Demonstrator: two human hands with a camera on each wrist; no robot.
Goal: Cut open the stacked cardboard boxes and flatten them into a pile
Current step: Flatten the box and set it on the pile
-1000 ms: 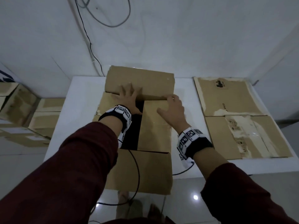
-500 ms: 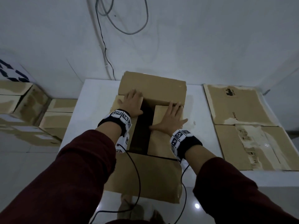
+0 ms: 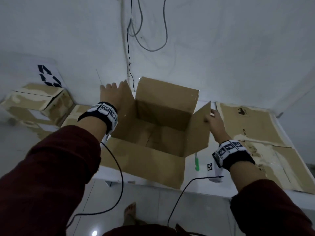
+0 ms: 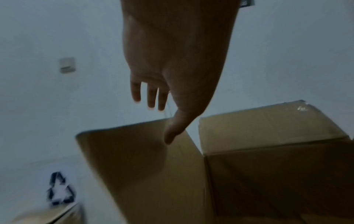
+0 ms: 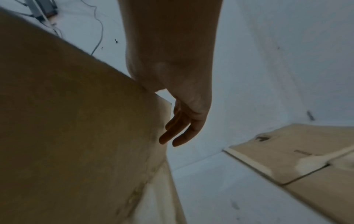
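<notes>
An open brown cardboard box [image 3: 153, 160] stands on the white table [image 3: 203, 159] with all its top flaps raised and its inside bare. My left hand [image 3: 110, 94] lies flat with straight fingers against the left flap [image 3: 127, 106]; in the left wrist view its thumb [image 4: 172, 133] touches the flap's inner face [image 4: 143, 166]. My right hand [image 3: 214, 119] touches the far corner of the right flap [image 3: 199, 132], fingers [image 5: 182, 128] straight along the edge and the thumb hidden behind the cardboard [image 5: 76, 121]. A green-handled cutter [image 3: 196, 160] lies on the table by the box's right side.
Flattened cardboard [image 3: 252, 123] covers the table's right part. Several taped boxes [image 3: 34, 101] are stacked on the floor at the left. Cables [image 3: 129, 48] hang down the wall behind the box, and black wrist leads trail over the table's front edge.
Both hands have moved apart from the box's middle. The two inner flaps, pressed down before, now stand swung outward, so the box interior shows. The cutter has come into view.
</notes>
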